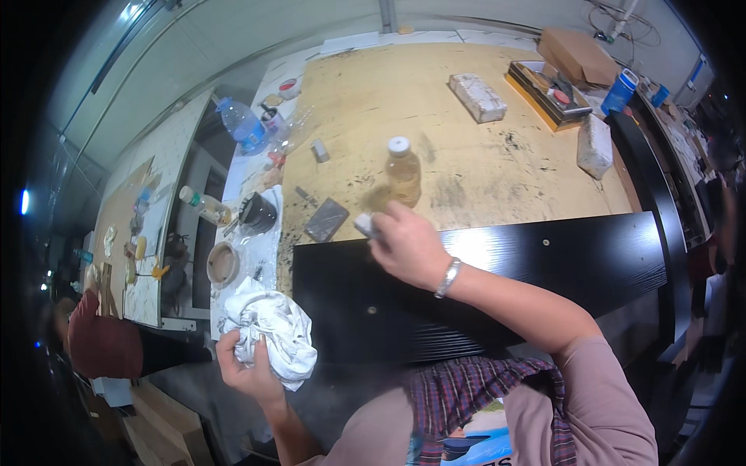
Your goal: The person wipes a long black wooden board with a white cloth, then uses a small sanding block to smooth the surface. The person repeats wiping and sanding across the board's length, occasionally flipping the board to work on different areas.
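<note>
A crumpled white cloth point(272, 334) with dark smudges is bunched in my left hand point(252, 369), left of the black panel. My right hand point(412, 245), with a metal bracelet at the wrist, is over the panel's far edge. Its fingers are closed on a small pale block point(364, 224), partly hidden by them. The glossy black wood-grain panel point(497, 287) lies in front of me and has small round fittings in its face. Just beyond the right hand stands a clear bottle point(404, 171) of yellowish liquid with a white cap. A dark grey block point(326, 220) rests left of the fingers.
Black cup point(257, 212), round bowl point(224, 264) and tilted bottle point(206, 206) stand at the left edge. A large water bottle point(242, 124) is behind them. Far right are wrapped blocks point(477, 98), an open box point(548, 97) and a black beam point(653, 202). Another person point(105, 342) works at left.
</note>
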